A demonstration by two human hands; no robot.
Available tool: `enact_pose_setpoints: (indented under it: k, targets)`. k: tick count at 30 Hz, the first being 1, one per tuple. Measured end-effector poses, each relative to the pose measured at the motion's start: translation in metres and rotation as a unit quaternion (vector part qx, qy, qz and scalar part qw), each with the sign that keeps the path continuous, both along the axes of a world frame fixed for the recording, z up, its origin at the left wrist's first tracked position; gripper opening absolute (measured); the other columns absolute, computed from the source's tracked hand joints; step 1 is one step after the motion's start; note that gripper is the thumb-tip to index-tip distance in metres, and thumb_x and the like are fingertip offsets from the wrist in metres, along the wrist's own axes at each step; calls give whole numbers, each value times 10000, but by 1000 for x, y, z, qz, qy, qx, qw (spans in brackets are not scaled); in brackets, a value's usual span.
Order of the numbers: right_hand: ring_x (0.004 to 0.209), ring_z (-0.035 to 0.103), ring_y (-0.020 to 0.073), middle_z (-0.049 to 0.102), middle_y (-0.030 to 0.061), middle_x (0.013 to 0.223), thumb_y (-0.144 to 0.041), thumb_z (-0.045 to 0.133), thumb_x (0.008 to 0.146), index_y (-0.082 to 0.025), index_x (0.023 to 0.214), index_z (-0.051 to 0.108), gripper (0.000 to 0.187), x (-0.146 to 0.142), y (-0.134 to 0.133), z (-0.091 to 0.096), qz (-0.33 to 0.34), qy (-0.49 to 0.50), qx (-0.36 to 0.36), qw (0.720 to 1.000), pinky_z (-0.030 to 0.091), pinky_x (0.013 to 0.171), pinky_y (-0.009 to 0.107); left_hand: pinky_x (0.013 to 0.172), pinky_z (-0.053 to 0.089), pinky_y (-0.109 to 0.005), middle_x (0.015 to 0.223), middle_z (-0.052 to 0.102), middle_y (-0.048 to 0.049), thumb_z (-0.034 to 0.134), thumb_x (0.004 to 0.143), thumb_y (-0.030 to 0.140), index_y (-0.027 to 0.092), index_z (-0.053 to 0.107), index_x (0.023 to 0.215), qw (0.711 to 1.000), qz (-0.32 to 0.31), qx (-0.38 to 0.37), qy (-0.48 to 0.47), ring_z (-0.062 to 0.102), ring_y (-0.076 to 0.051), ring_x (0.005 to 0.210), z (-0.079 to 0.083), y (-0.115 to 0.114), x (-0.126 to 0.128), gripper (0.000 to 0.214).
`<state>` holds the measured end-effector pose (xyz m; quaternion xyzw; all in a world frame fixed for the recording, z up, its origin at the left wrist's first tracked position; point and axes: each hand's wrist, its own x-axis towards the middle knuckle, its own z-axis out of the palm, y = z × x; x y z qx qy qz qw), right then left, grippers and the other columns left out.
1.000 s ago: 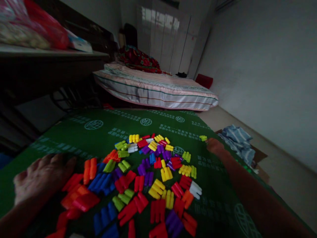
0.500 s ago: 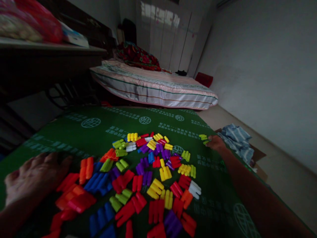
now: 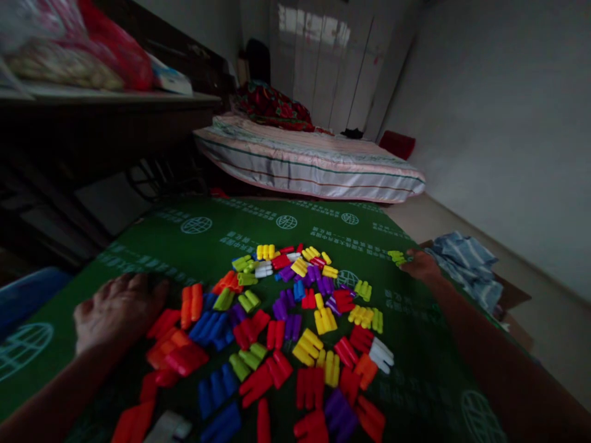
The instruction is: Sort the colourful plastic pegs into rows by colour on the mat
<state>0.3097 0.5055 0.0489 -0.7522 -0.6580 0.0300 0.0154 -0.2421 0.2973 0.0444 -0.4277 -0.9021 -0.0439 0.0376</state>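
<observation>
Many plastic building blocks lie spread over a green board (image 3: 221, 224). They are red, orange, yellow, lime, blue, purple and white, made of joined tubes. My left hand (image 3: 117, 307) rests palm down on the board at the left, fingers stretched out and holding nothing. Closest to it are a red block (image 3: 164, 323) and an orange block (image 3: 191, 306). At the board's right edge, my right hand (image 3: 422, 266) has its fingertips closed at a lime-green block (image 3: 397, 256). Its fingers are small and partly hidden. A white block (image 3: 381, 355) lies at the right side of the spread.
Beyond the board stands a bed (image 3: 314, 163) with a striped cover and a red floral blanket (image 3: 277, 106). To the left is a dark table (image 3: 152, 104) bearing a red plastic bag (image 3: 117, 46). Blue striped cloth (image 3: 464, 264) lies by a cardboard box at the right.
The whole view has shifted, so everything appears farther right. Against the board, my left hand and the blocks look unmoved. My right hand stays beside the lime-green block.
</observation>
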Motion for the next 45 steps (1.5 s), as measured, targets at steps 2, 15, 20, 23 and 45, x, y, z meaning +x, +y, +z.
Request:
enact_pose_setpoints:
  k: [2,15,20,23,45]
  targets:
    - [1017,645,255,680,158,1096,-323,600,820,-123,1245,570,471,-11,-8,4,21,-1,3,1000,477,756,291,1020,328,-564,1366,452,-197,149,867,539,119,500,1193,1000,-22,15,-3,360,-380,1296,-1,-2,3,637]
    - [971,619,171,687,38,1087,-171,495,858,-236,1081,651,279,-279,-107,35,503,145,48,851,445,820,251,1042,335,-530,1387,474,-172,214,877,495,136,512,1225,999,-2,30,22,378,-350,1311,-4,-8,11,582]
    - [938,636,199,701,97,1005,-73,476,817,-197,961,696,291,-315,-104,22,504,148,45,850,449,793,262,1039,340,-516,1370,490,-171,212,881,483,144,517,1216,999,1,30,27,380,-343,1313,-7,-9,10,566]
    - [925,650,197,713,83,994,-80,458,824,-187,993,699,314,-306,-100,15,484,182,38,855,469,786,272,1036,344,-511,1366,492,-167,214,883,479,139,512,1222,999,1,28,28,380,-340,1310,-6,-10,12,565]
    - [842,687,173,742,71,922,-241,618,793,-170,1081,689,305,-62,-48,-2,62,202,-56,976,517,737,258,1032,315,-498,1404,441,-158,-68,831,557,164,483,1190,999,22,-24,12,345,-326,1306,11,-1,14,766]
